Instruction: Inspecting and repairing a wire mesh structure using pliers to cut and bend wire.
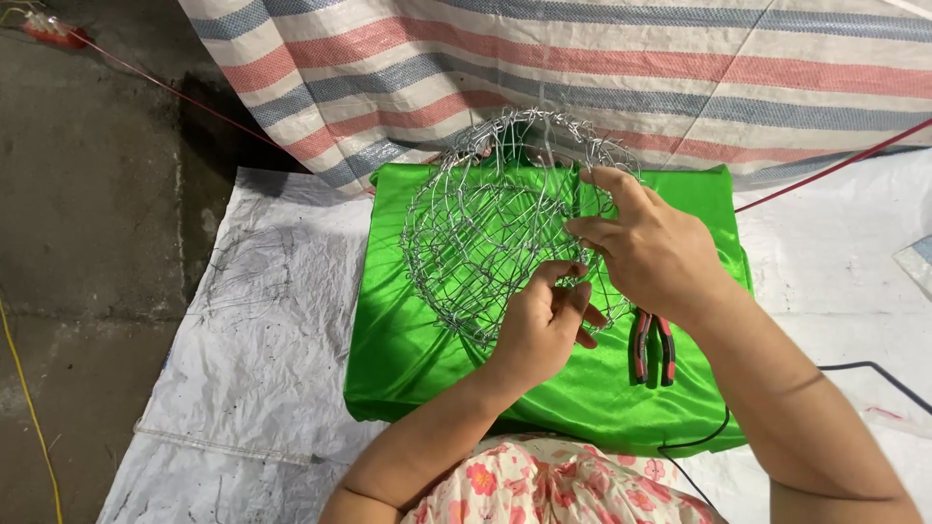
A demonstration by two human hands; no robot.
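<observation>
A rounded wire mesh basket frame (pixel 485 209) of silver wire stands on edge above a bright green cloth-covered pad (pixel 408 340). My left hand (pixel 544 325) pinches the wire at the frame's lower right rim, fingers curled around it. My right hand (pixel 646 243) grips the frame's right side, thumb and fingers closed on the mesh near the top. Red-and-black pliers (pixel 653 347) lie on the green cloth just below my right wrist, touched by neither hand.
A striped red, blue and white tarp (pixel 582 68) hangs behind. White plastic sheeting (pixel 252 330) covers the concrete floor (pixel 87 213). A red cord (pixel 835 167) runs at the right, a black cable (pixel 874 369) at lower right, a yellow cord (pixel 29 408) at the left edge.
</observation>
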